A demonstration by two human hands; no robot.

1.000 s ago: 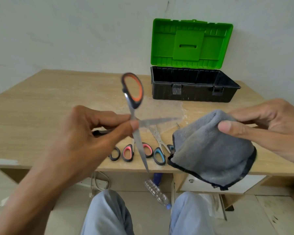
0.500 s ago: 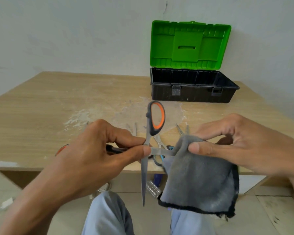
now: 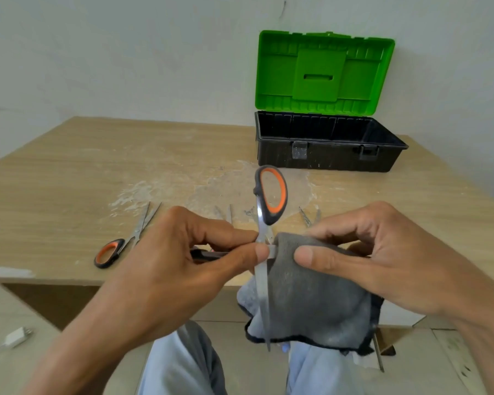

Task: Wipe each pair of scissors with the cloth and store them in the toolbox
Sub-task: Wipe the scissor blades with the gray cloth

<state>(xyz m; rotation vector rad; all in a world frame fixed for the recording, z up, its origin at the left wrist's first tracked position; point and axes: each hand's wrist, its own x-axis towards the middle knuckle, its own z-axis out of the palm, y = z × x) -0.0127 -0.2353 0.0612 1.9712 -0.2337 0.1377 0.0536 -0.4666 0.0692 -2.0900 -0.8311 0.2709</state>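
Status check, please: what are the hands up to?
Left hand pinches opened orange-handled scissors. Right hand grips grey cloth over one blade. Toolbox open, nothing blocking it.

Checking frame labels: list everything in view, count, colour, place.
toolbox: 1, black base, green lid open, table far right
held scissors: 1 pair, orange-black handle, blades spread, in left hand
cloth: 1, grey, dark edge, wrapped on one blade
scissors on table: 1 pair, orange-black handle, left, near front edge
blade tips: at least two more pairs, steel, behind the hands
table: 1, light wood
plug: 1, white, floor lower left
left hand: 1, pinches held scissors
right hand: 1, pinches cloth round blade
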